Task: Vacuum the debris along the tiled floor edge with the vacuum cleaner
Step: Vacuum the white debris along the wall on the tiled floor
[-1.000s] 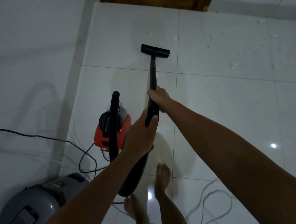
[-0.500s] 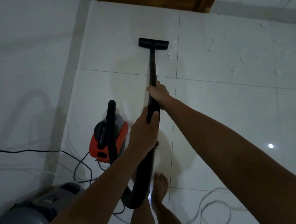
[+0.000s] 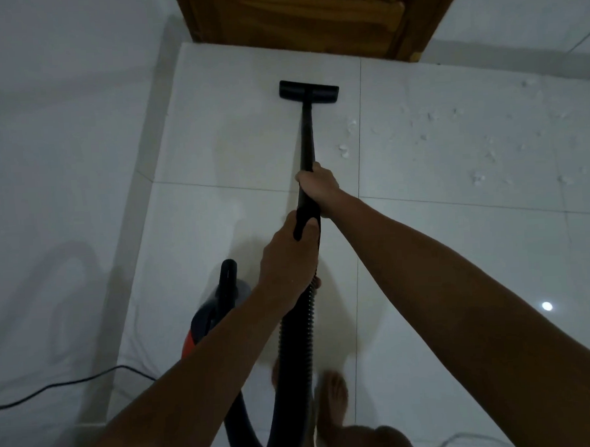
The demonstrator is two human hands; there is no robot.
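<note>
Here both hands [image 3: 319, 188] grip the unlabelled black wand [image 3: 307, 137].

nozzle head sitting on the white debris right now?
No. The nozzle head rests on bare tile near the wooden door, while the white debris lies to its right, apart from it.

Single head cam, wide-angle, looking fwd and steeply down over both forearms at white tiled floor [image 3: 460, 266]. Hands close in mid-frame, wooden door [image 3: 310, 14] far at top edge. No 2nd view.
</note>
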